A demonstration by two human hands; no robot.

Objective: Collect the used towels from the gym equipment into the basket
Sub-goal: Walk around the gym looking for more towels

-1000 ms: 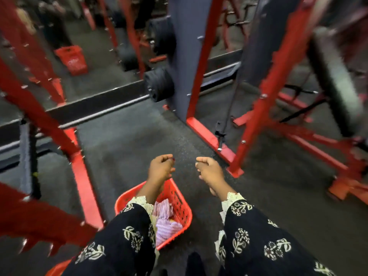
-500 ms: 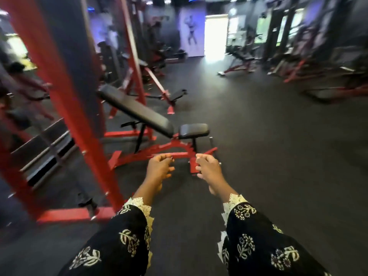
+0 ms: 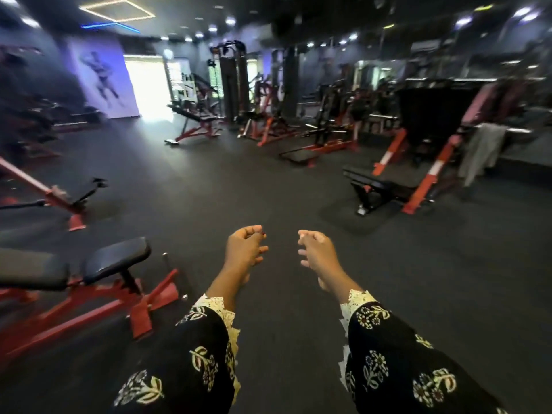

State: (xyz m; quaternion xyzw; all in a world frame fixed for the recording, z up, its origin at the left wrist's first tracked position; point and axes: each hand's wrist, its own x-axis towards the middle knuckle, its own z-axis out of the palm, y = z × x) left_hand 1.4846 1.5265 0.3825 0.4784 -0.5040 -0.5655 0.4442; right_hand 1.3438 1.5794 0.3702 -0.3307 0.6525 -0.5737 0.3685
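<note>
Hands counted: 2, left hand [image 3: 245,249] and right hand [image 3: 318,252] | sleeves [image 3: 191,363] counted: 2 | padded benches [image 3: 116,261] counted: 3 | hanging cloths counted: 2, grey cloth [image 3: 482,150] and pink cloth [image 3: 490,101], blurred | wall poster [image 3: 103,79] counted: 1 | far machines: too blurred to be counted

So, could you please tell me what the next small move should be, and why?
Probably walk toward the grey towel hanging over the rail at the right: the left hand and right hand hold nothing, and it seems the nearest cloth left on equipment.

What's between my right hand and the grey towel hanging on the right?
Head view: from the right hand, dark floor, then a black bench, then the grey towel.
</note>
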